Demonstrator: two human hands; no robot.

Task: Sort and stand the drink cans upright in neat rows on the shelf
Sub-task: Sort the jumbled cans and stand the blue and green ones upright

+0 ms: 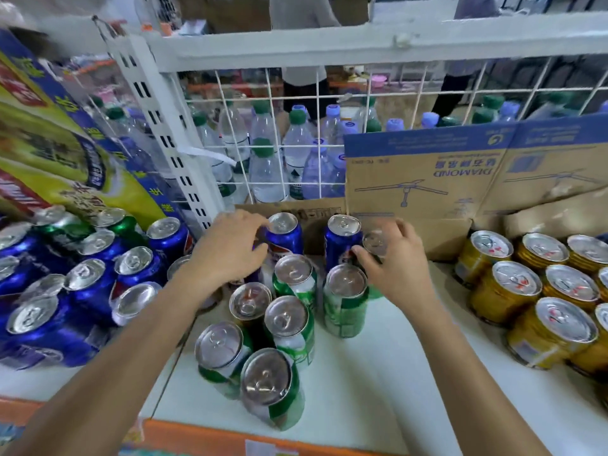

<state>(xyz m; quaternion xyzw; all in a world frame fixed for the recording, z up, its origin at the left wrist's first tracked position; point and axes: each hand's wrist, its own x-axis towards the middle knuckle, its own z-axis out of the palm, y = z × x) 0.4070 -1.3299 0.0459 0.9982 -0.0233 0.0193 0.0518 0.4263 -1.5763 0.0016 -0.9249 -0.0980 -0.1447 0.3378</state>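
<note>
While my left hand (230, 248) curls round a blue can (283, 236) and my right hand (396, 263) grips a half-hidden can (375, 242) at the shelf (378, 373) back, I judge sorting partway: green cans (286, 324) upright, rows ragged.

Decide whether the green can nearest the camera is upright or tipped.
Upright: the green can has its lid facing up, base on the shelf.
</note>
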